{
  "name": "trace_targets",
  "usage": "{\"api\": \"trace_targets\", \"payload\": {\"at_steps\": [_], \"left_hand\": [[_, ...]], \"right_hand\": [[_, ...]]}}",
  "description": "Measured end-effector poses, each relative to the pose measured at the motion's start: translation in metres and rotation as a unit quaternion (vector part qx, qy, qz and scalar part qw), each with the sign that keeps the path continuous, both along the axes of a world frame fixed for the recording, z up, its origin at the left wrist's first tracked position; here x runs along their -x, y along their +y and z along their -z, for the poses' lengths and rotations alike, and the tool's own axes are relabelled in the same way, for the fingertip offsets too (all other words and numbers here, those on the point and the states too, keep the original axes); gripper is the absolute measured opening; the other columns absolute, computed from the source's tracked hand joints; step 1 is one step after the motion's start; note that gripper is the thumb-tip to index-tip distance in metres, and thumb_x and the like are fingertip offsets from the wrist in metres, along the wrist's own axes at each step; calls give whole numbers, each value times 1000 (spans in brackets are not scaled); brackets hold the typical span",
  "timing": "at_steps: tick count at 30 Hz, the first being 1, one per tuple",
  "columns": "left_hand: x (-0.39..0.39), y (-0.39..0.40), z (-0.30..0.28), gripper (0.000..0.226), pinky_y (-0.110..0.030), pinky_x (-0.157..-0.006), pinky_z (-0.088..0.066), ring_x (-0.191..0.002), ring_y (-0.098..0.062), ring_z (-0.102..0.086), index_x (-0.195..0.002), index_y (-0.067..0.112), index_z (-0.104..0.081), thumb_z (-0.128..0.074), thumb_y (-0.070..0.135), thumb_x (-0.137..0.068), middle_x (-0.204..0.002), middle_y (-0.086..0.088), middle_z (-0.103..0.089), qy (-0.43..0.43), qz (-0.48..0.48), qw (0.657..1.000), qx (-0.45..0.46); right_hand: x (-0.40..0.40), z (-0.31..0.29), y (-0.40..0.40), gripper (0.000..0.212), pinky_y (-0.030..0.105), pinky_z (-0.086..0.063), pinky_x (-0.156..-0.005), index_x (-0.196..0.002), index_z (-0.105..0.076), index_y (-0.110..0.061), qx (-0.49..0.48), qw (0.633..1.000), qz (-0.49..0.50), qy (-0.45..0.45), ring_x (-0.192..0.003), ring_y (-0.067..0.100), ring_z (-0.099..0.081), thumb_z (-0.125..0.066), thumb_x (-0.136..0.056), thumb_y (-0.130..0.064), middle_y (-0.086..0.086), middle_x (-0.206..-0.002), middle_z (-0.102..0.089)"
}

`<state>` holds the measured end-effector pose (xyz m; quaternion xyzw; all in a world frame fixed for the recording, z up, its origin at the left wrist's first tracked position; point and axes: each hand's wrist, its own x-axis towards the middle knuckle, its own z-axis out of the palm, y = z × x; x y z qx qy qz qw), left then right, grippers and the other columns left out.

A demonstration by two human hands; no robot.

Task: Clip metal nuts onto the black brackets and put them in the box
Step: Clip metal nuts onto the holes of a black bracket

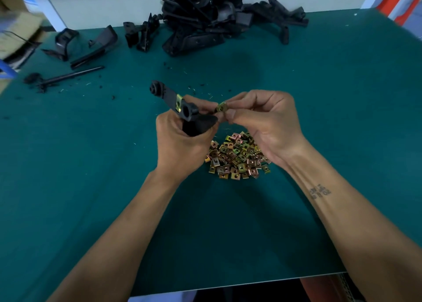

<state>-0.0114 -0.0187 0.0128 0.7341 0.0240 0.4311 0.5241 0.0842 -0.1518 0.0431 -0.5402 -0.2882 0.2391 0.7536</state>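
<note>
Two hands | left (180, 146) grips bracket (182, 110), base hidden | right (262, 123) pinches nut (221, 107)

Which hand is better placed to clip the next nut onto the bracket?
Right hand: it already pinches a brass-coloured metal nut beside the black plastic bracket, which the left hand grips.

The nut heap (237, 155) lies on the table (91, 164) between both hands, bracket pile (205, 16) behind.

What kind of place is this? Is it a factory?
Probably a factory assembly bench. A green work mat holds a heap of black brackets and a pile of metal nuts, and cardboard boxes stand at the side.
</note>
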Motion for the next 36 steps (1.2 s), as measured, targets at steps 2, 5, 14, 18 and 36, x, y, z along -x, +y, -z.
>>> {"api": "trace_targets", "payload": {"at_steps": [2,5,14,18,36], "left_hand": [[0,-1,0,25,-17,-69,-55,-79,-5,-73,-90,33,-71,-78,9,-86,-87,20,-74,16,3,1000,-17],[0,-2,4,10,-24,-61,-56,-73,-9,-72,-90,32,-70,-77,25,-90,-85,18,-73,27,10,998,-62],[-3,7,19,10,-48,-51,-50,-61,-30,-67,-97,30,-66,-74,32,-92,-77,1,-71,51,-18,991,-119],[-3,5,20,10,-49,-54,-54,-66,-29,-70,-98,30,-64,-73,31,-92,-81,-1,-74,44,-18,991,-124],[-7,16,14,30,-41,-44,-45,-50,-28,-58,-98,27,-65,-75,6,-79,-63,-4,-64,38,-98,931,-350]], "right_hand": [[-7,-3,-4,20,42,-55,-78,-68,-76,-7,16,999,-34,18,-75,33,-66,-77,-66,13,20,-81,-70],[-12,-5,-9,15,40,-56,-79,-67,-73,-2,51,997,-48,20,-72,31,-65,-78,-63,12,20,-80,-69],[-21,-13,-19,17,66,-53,-79,-76,-76,-11,158,969,-24,-187,-79,42,-70,-81,-79,5,17,-85,-76],[-18,-10,-19,12,64,-53,-75,-76,-77,-11,150,973,-7,-173,-77,43,-69,-81,-77,1,21,-85,-75],[-28,-14,-9,9,59,-46,-60,-76,-73,5,204,951,-23,-231,-66,36,-56,-80,-79,-1,34,-81,-68]]}}
